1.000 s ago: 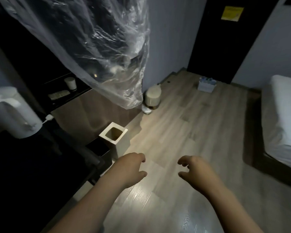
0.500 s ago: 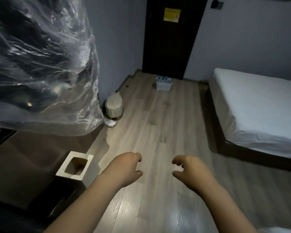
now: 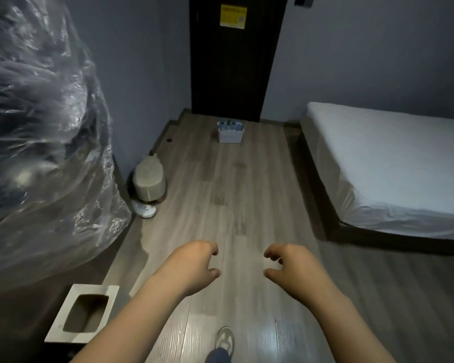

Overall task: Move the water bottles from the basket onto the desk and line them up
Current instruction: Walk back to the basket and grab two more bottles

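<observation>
Bottles [image 3: 230,125] and door notice [image 3: 233,16]: writing illegible.

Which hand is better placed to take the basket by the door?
Left, barely: basket sits far ahead, slightly toward the left hand; right hand equally empty, neither within reach.

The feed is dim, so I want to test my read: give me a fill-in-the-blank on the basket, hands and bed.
The basket of bottles stands on the ____ before the dark door.
The left hand and right hand each hold ____.
The bed lies to the person's ____.
Missing: floor; nothing; right.
</observation>
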The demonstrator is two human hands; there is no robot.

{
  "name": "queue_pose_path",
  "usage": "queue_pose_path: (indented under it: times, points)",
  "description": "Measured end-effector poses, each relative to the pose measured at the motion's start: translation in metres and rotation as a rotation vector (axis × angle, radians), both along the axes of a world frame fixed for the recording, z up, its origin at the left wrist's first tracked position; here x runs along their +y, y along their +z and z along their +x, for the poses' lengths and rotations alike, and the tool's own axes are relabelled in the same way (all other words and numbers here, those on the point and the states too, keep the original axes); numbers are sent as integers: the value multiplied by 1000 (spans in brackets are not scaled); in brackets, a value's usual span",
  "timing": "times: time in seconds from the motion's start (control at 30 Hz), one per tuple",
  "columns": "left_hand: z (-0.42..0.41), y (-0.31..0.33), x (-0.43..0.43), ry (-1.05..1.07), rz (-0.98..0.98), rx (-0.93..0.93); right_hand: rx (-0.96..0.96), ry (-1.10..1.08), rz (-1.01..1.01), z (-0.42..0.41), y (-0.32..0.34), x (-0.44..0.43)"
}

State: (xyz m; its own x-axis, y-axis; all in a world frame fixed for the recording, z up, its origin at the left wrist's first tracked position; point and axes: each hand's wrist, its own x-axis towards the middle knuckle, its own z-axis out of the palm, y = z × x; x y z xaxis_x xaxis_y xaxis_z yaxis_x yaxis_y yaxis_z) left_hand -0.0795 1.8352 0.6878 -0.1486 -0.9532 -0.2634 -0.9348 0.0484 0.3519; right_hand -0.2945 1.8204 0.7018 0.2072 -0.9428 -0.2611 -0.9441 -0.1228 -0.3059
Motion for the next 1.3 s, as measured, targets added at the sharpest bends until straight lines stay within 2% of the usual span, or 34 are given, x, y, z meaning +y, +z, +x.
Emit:
queue_pose_path:
  times: [0.27, 0.67, 1.1, 1.3]
  points:
    - [2, 9, -136, -6, 1, -46, -45, -5, -8, 4, 0, -138]
    - [16, 15, -314, 14, -39, -53, -13, 13, -22, 11, 8, -323]
    - [74, 15, -556, -98, -68, -14, 15, -76, -64, 73, 11, -540]
    - [78, 16, -652, -137, -60, 11, 2, -113, -15, 79, 13, -632]
